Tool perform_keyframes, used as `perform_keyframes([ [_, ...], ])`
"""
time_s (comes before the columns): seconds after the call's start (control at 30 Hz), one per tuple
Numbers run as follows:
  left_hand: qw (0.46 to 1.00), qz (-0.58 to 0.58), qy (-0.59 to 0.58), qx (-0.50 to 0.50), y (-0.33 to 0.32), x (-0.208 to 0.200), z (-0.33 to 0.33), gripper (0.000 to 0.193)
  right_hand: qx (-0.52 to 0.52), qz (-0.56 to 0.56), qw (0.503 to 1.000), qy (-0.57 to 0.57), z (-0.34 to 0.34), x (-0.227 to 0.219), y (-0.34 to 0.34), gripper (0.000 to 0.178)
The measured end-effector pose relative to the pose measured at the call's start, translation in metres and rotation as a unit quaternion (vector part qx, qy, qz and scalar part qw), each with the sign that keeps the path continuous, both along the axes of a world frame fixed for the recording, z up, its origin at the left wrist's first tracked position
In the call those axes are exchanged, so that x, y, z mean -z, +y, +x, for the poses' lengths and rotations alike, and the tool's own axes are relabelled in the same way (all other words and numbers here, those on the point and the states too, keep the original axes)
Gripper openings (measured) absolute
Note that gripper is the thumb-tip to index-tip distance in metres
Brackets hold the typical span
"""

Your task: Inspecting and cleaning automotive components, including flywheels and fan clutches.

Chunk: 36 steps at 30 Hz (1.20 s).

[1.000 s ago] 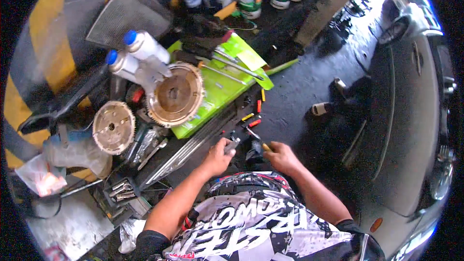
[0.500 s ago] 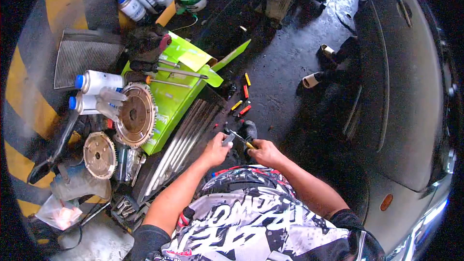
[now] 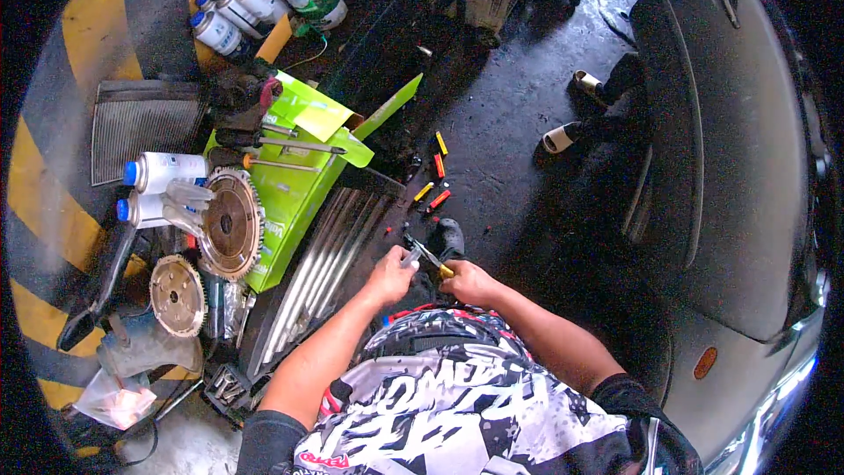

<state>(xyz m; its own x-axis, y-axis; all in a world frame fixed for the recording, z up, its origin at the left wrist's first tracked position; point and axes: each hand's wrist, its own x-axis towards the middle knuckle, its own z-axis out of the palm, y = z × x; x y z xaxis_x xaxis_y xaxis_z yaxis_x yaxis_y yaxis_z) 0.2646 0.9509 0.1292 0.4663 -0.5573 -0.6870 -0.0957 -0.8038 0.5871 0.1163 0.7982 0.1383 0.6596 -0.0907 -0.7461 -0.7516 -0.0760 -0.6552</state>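
My left hand (image 3: 393, 276) is closed on a small, pale grey piece (image 3: 411, 255), its kind too small to make out. In my right hand (image 3: 470, 283) is a yellow-handled metal tool (image 3: 431, 255); its slim metal part reaches up and left to the pale piece. Whether the two touch, I cannot tell. Both hands meet in front of my waist, above my dark shoe (image 3: 451, 236). Several short red and yellow sticks (image 3: 439, 164) lie on the dark floor just beyond them.
Left of me lie a green box (image 3: 299, 185) with screwdrivers on it, toothed metal discs (image 3: 232, 223), metal strips (image 3: 318, 268) and white spray cans (image 3: 165, 172). A car (image 3: 738, 167) stands along the right. Another person's shoes (image 3: 560, 138) are beside it.
My view has shifted slightly, so the things at left sit further left. The pale piece and the tool have tilted a little between my hands; both grips hold.
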Motion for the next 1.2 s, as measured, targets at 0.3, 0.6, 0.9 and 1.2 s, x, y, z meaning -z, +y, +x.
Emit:
perform_keyframes([
  [0.3, 0.998, 0.046, 0.037, 0.003, -0.003, -0.003, 0.0, 0.028, -0.008, -0.002, 1.0, 0.019, -0.004, 0.01, -0.003, 0.034],
  [0.6, 1.0, 0.017, 0.02, -0.01, 0.001, 0.008, -0.002, 0.03, -0.035, -0.007, 0.999, -0.024, -0.009, 0.02, -0.005, 0.036],
  [0.9, 0.975, -0.156, -0.149, -0.05, 0.007, -0.119, 0.017, 0.024, -0.017, -0.006, 0.998, -0.06, -0.03, -0.04, -0.06, 0.021],
  [1.2, 0.819, -0.406, -0.197, -0.355, 0.084, -0.268, 0.071, 0.031, 0.042, -0.096, 0.965, -0.239, 0.006, -0.123, -0.105, 0.024],
])
